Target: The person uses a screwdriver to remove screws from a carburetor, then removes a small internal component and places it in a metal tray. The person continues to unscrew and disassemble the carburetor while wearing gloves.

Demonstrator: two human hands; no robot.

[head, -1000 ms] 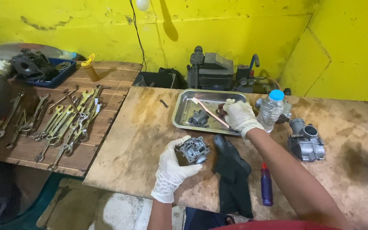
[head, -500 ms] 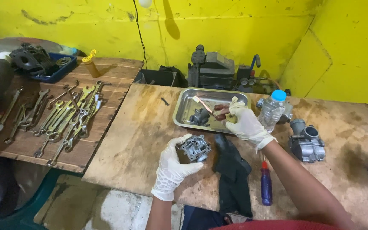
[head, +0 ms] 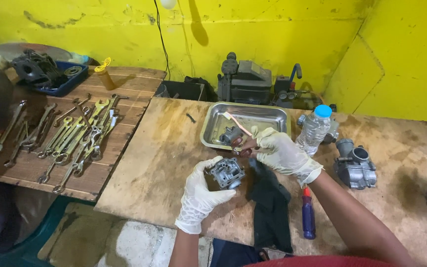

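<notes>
I see my left hand [head: 201, 193], in a thin white glove, closed around a small grey cast-metal carburetor body [head: 227, 172], rough and angular, which I hold just above the near edge of the bench [head: 164, 163], a worn plywood sheet with dark stains. My right hand [head: 281, 153], also gloved, has its fingers pinched together on a small dark red tool handle [head: 245, 148] at the near rim of the shiny rectangular steel tray [head: 273, 116]; I cannot tell what kind of tool it is. The tray stands toward the far edge of the bench and holds another small grey metal part [head: 231, 133]. A clear plastic bottle [head: 315, 129] with a blue cap stands just right of the tray. A black cloth [head: 270, 207] lies at the near edge, beside a blue screwdriver [head: 308, 217]. On the slatted wooden table to the left lie many steel wrenches [head: 70, 138].
</notes>
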